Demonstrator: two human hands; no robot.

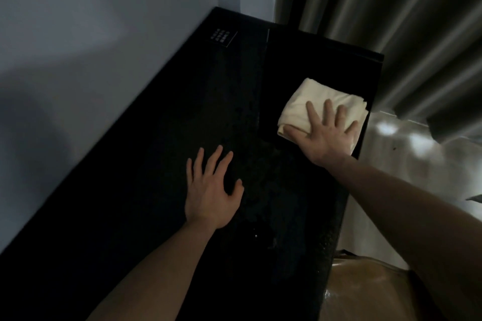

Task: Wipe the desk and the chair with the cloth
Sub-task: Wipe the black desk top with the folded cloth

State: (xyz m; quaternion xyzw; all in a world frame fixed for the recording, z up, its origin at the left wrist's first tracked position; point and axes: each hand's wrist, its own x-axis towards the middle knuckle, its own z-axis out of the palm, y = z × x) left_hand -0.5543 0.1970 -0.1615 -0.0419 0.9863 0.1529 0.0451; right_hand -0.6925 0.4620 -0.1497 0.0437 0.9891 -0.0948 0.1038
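Where the pale wall [99, 34] filled the upper left of the frame, ran down against the far edge of a black counter [161, 154] that crossed the picture from lower left to upper centre. Carried, near the top centre, a small dark panel with rows of pale dots [223, 37], too small to read. Left of centre, lay flat on the bare dark surface: left hand [212, 191], palm down, fingers straight and spread, nothing held. Showed a few faint wet-looking specks on the surface just below and right of that hand. Right of centre, pressed down on a folded cream cloth [307, 104]: right hand [327, 133], palm flat, fingers splayed straight across the fabric, thumb out along its near left edge, not curled round it. Sat close to the counter's right-hand edge, on a smoother black section set apart by a straight seam. Hung in grey folds across the upper right: a curtain [391, 8]. Gleamed pale below it at the right edge: the floor [417, 164]. Peeked in at the lower right, brown and glossy, beside the counter's edge: part of a chair [365, 292].
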